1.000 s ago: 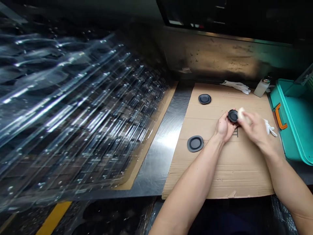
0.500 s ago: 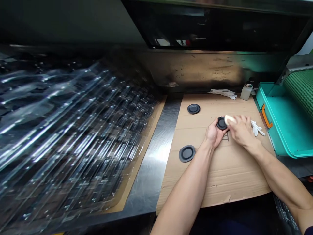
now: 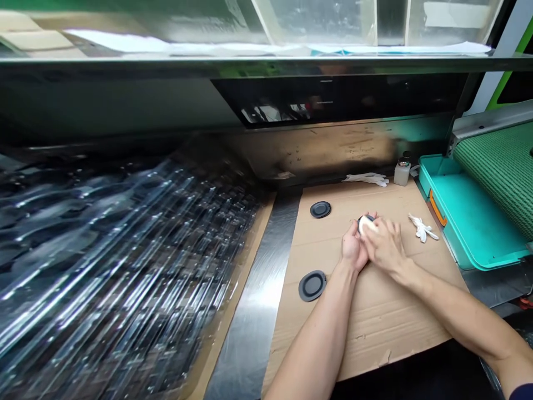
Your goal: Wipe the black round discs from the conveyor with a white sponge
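Observation:
Above the cardboard sheet (image 3: 387,311), my left hand (image 3: 353,247) holds a round black part (image 3: 361,219), which is mostly covered. My right hand (image 3: 385,241) grips a cream-white pad (image 3: 368,224) and presses it against the face of that part. Two similar black oval parts lie on the cardboard to the left: a smaller-looking one (image 3: 320,209) farther back, and one with a wide grey rim (image 3: 312,285) beside my left forearm.
Clear plastic trays (image 3: 125,266) are stacked at the left. White gloves (image 3: 423,228), another glove (image 3: 366,179) and a bottle (image 3: 402,171) stand or lie around the cardboard. At right are a teal bin (image 3: 478,222) and green conveyor belt (image 3: 499,166).
The view has tilted up, showing a shelf above. My right hand has brought the white pad from the black part's right edge over its face, covering most of it.

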`<state>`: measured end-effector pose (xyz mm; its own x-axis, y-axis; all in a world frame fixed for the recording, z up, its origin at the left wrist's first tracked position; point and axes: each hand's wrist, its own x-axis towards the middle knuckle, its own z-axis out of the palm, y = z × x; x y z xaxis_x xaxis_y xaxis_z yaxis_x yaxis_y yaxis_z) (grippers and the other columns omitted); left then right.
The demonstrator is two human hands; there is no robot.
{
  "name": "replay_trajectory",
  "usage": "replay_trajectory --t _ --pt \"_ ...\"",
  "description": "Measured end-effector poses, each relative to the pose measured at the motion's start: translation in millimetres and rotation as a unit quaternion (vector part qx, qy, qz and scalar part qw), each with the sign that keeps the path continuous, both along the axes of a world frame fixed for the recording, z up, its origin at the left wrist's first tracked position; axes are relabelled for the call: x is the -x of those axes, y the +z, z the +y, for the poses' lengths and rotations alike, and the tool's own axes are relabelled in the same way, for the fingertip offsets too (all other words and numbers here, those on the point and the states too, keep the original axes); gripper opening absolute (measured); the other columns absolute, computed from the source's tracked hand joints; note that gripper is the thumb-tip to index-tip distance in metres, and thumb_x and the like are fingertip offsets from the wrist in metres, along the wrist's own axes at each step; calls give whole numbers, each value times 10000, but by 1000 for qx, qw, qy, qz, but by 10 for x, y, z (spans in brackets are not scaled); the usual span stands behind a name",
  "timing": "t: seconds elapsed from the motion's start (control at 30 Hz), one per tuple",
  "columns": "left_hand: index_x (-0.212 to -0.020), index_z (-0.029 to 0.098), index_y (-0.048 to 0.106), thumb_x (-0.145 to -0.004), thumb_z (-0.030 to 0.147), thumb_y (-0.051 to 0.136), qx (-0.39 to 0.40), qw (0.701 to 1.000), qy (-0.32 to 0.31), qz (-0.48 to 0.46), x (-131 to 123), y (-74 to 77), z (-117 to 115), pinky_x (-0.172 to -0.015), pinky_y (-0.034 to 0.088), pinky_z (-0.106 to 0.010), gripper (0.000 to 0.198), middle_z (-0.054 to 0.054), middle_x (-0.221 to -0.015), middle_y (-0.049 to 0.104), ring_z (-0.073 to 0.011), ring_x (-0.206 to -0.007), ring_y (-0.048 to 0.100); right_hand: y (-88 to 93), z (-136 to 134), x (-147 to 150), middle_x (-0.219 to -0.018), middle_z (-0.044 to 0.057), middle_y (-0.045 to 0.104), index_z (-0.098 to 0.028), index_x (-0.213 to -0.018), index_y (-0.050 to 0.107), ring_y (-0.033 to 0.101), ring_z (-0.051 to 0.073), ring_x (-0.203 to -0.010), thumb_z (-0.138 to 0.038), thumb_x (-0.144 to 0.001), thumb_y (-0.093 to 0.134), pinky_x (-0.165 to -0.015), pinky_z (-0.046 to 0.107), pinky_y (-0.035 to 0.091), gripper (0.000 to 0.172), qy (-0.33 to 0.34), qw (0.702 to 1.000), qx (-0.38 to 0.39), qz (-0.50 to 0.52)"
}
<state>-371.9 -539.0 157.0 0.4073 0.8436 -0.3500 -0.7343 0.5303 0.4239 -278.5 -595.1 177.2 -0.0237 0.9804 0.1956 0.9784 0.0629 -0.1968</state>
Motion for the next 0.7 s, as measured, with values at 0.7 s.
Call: replay_trajectory --t 0.7 --pt "-1345 170 562 -962 365 580 -217 964 10 153 128 37 -51 -1003 557 -432 430 -182 -1351 693 -289 -1210 695 -122 172 -501 -1210 175 658 -205 -1203 709 499 343 -1133 -403 -1048 460 -934 462 299 354 -63 998 -14 -29"
